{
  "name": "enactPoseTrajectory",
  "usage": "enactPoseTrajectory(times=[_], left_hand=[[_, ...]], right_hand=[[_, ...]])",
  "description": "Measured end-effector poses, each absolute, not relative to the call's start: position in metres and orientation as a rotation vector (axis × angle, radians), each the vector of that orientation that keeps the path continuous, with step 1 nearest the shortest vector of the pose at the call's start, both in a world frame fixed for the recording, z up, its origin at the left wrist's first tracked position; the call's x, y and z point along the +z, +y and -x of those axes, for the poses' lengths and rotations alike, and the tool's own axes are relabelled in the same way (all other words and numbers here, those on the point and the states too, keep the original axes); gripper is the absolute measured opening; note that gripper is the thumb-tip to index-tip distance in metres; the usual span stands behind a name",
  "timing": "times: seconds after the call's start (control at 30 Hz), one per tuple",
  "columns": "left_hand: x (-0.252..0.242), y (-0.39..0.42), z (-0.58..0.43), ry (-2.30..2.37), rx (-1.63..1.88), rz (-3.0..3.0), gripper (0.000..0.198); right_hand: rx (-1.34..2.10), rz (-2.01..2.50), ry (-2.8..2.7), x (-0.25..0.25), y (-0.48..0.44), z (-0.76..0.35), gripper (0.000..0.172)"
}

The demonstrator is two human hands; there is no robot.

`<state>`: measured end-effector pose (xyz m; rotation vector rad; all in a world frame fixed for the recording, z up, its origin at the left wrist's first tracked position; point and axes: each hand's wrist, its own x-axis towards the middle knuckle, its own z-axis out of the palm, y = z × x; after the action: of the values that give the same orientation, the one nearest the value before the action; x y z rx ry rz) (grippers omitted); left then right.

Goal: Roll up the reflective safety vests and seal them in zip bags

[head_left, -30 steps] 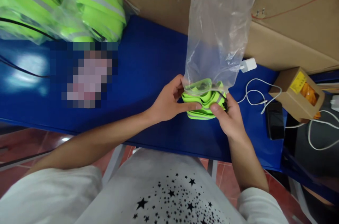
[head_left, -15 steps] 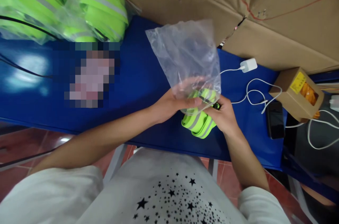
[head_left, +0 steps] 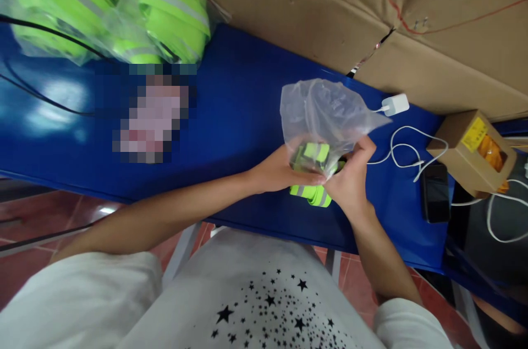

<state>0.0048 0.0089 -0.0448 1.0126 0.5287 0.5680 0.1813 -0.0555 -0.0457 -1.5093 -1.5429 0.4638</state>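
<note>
A clear plastic bag (head_left: 325, 109) stands up from my two hands over the blue table. Its lower part covers the top of a rolled neon-yellow strap (head_left: 311, 194) with grey reflective stripes. My left hand (head_left: 284, 170) is wrapped round the bag and strap from the left, its thumb lying across the front. From the right, my right hand (head_left: 348, 175) pinches the bag's edge beside the strap, fingers bent. A dark buckle partly shows between the hands. The strap's lower end sticks out beneath the bag.
Bagged neon straps (head_left: 173, 18) lie at the back left of the blue table (head_left: 243, 90), near a blurred-out item (head_left: 154, 118). At right are a white charger (head_left: 395, 104), cables, a black phone (head_left: 435, 193) and a cardboard box (head_left: 466, 156).
The bag has come down over the strap, its top now lower and leaning right. My right hand has turned and grips the bag's edge. The view has shifted slightly.
</note>
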Motion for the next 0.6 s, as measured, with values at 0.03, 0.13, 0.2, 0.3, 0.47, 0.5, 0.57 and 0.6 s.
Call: enactPoseTrajectory(times=[0.03,0.13,0.2,0.3,0.47,0.5,0.57,0.6], left_hand=[[-0.045,0.008,-0.005,0.518,0.571,-1.012,0.071],[-0.043,0.005,-0.007,0.541,0.590,-0.992,0.066],[-0.041,0.003,-0.008,0.608,0.615,-0.929,0.061],[-0.039,0.002,-0.010,0.689,0.618,-0.800,0.060],[-0.036,0.003,-0.009,0.740,0.600,-0.677,0.050],[-0.036,0.004,-0.008,0.741,0.610,-0.656,0.048],[-0.035,0.007,-0.007,0.746,0.652,-0.600,0.049],[-0.034,0.010,-0.007,0.749,0.674,-0.570,0.050]], right_hand=[[0.415,1.490,-1.565,-0.047,-0.056,-0.181,0.082],[0.320,1.507,-1.626,-0.049,-0.055,-0.179,0.063],[0.291,1.499,-1.703,-0.050,-0.051,-0.179,0.068],[0.280,1.387,-1.862,-0.049,-0.044,-0.179,0.095],[0.448,1.357,-1.980,-0.033,-0.041,-0.175,0.112],[0.493,1.352,-1.991,-0.028,-0.042,-0.177,0.111],[0.561,1.324,-1.974,-0.023,-0.044,-0.183,0.108],[0.587,1.321,-1.931,-0.022,-0.044,-0.188,0.106]])
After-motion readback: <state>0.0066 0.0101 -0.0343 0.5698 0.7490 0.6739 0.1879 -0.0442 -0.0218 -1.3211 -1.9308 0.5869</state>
